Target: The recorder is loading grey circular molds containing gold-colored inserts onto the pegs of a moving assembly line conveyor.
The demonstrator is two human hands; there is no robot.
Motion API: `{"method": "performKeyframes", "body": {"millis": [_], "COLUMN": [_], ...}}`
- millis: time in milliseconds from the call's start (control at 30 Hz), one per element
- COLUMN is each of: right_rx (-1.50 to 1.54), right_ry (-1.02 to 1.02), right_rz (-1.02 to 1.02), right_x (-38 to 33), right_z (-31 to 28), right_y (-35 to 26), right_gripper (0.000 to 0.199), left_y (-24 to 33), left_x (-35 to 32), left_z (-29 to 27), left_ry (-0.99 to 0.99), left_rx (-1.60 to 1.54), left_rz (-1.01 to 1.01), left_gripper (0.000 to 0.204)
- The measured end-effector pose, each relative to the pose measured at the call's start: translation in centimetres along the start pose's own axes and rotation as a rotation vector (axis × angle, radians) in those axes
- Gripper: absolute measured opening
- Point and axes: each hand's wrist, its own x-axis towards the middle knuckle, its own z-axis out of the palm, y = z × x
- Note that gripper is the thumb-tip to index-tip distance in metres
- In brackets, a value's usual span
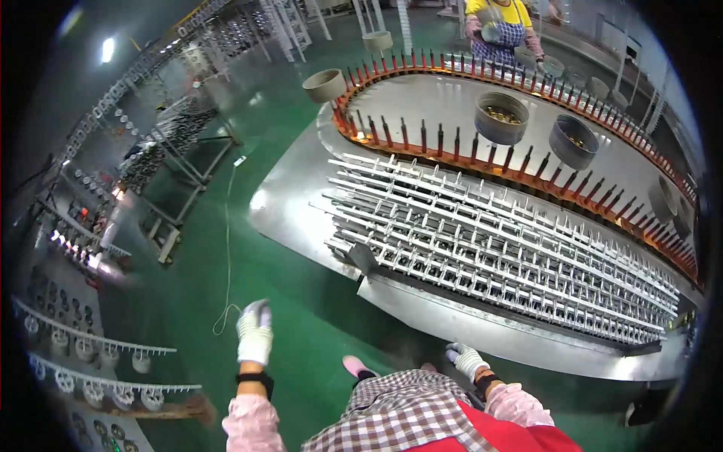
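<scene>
My left hand (254,334), in a white glove with grey fingertips, hangs over the green floor, away from the table. Its fingers are loosely stretched and I see nothing in them. My right hand (468,361), gloved alike, is just short of the metal table's near edge (459,320); I cannot tell if it touches. Its fingers are slightly bent, with no object showing in them. Beyond it, several rows of silver metal racks (489,248) with short prongs lie side by side on the table.
An oval conveyor track (452,160) with upright red-and-black spindles circles the table. Round tubs (501,120) holding small brass-coloured parts stand inside it. A person (501,34) works across the table. Racks of hanging parts (113,354) line the left; a cord (228,248) lies on the floor.
</scene>
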Motion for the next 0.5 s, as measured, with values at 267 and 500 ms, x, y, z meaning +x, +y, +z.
{"method": "performKeyframes", "body": {"millis": [267,500], "right_rx": [0.383,0.746], "right_ry": [0.457,0.763], "right_rz": [0.314,0.554], "right_x": [-1.2,-7.5], "right_z": [1.8,10.5], "right_y": [-1.1,-2.6], "right_gripper": [0.028,0.029], "left_y": [-1.0,0.8], "left_x": [14.2,17.6], "left_z": [19.5,25.5], "left_ry": [-0.342,-0.485], "left_rx": [0.024,-0.097], "left_rz": [0.616,0.808], "left_gripper": [0.032,0.042]}}
